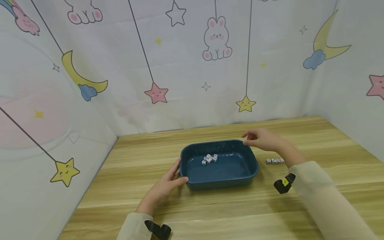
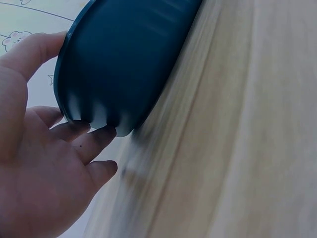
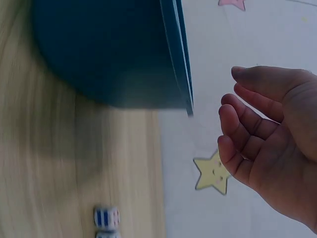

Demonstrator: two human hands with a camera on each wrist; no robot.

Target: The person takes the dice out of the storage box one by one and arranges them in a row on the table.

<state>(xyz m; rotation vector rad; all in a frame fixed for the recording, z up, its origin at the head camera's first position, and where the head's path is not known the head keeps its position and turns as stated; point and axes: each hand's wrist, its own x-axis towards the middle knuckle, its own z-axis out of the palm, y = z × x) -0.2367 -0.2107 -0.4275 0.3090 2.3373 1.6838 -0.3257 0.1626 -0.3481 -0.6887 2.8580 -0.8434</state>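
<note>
A dark teal rectangular basin sits on the wooden table. Inside, left of its middle, several white dice lie in a loose cluster. My left hand holds the basin's left end, thumb on the rim at the near corner and fingertips against the outer wall, as the left wrist view also shows. Above the far right corner hovers my right hand. Its fingers are loosely bent with nothing between them, apart from the basin rim in the right wrist view. Beside the basin's right end lies a short row of dice.
The wooden table meets a pale fabric backdrop printed with rabbits, moons and stars at its back and sides. Small black devices are strapped at both cuffs.
</note>
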